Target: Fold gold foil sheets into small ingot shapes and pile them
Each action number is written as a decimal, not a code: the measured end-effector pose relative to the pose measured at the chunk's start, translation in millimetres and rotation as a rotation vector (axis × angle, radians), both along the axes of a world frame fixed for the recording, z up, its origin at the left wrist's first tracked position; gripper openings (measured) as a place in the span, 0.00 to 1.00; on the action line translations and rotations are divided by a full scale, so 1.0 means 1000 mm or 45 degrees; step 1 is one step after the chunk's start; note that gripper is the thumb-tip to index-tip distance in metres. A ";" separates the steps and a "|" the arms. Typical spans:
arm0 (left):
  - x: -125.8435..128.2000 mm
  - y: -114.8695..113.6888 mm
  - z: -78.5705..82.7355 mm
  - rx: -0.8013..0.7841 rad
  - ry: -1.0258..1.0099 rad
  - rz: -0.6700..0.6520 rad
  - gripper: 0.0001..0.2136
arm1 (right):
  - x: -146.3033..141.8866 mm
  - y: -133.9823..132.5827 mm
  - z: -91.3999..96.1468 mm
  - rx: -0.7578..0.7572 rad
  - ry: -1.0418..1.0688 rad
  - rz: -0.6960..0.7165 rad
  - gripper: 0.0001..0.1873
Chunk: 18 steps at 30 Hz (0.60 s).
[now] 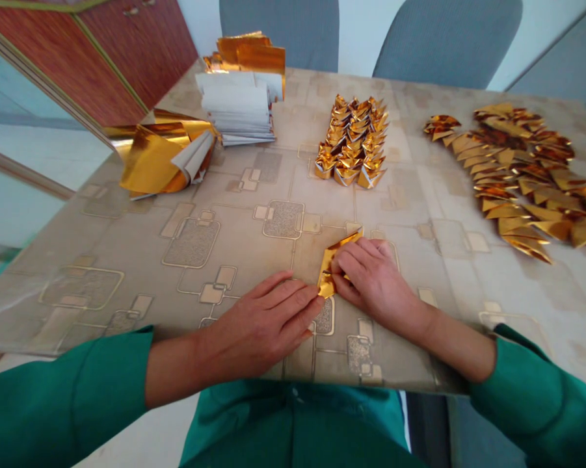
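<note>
We record the right hand [371, 281] bent over a small folded piece of gold foil [330, 268], pressing it down with its fingers; the foil is grasped lightly against the surface [190, 195], a beige patterned tabletop, at lower centre of the frame. The left hand [258, 328] lies flat and relaxed, not clenched, its fingertips [317, 302] at the foil's lower corner. Whether the right thumb is under the foil, we cannot tell.

For a clean fold, we judge, one hand should pin the foil while the other's fingertips run along the edge, keeping the corners aligned and the crease sharp. The smooth tabletop gives a firm base for this.

Upper centre, a tight block of folded gold boat-shaped foil pieces [352, 140] stands in rows. At right lies a long overlapping pile of flatter gold folded pieces [521, 175]. Upper left of centre is a stack of white-backed sheets [237, 107], with gold sheets [248, 55] behind it; a curled bundle of gold foil sheets [163, 159] lies nearer the left. Green sleeves [63, 396] cover both forearms to the wrists.
</note>
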<state>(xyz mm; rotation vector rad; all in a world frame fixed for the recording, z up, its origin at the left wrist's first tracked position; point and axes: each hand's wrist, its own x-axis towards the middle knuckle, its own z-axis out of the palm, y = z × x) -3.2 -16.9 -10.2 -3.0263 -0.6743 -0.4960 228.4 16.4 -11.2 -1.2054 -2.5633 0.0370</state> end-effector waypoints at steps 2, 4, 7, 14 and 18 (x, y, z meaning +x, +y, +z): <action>0.000 0.001 0.000 -0.014 0.012 0.005 0.16 | 0.000 0.000 0.001 -0.009 0.009 0.000 0.09; 0.001 0.001 0.000 -0.034 0.028 -0.005 0.16 | 0.000 0.000 0.001 -0.019 0.017 0.000 0.09; 0.002 0.002 -0.002 -0.052 0.054 -0.043 0.18 | 0.001 0.000 0.002 -0.031 0.028 -0.001 0.10; 0.005 0.006 -0.001 -0.038 0.090 -0.073 0.17 | 0.003 -0.002 0.002 -0.017 0.066 -0.038 0.08; 0.009 0.009 0.005 -0.073 0.114 -0.045 0.17 | 0.014 -0.011 0.004 0.069 0.114 0.046 0.09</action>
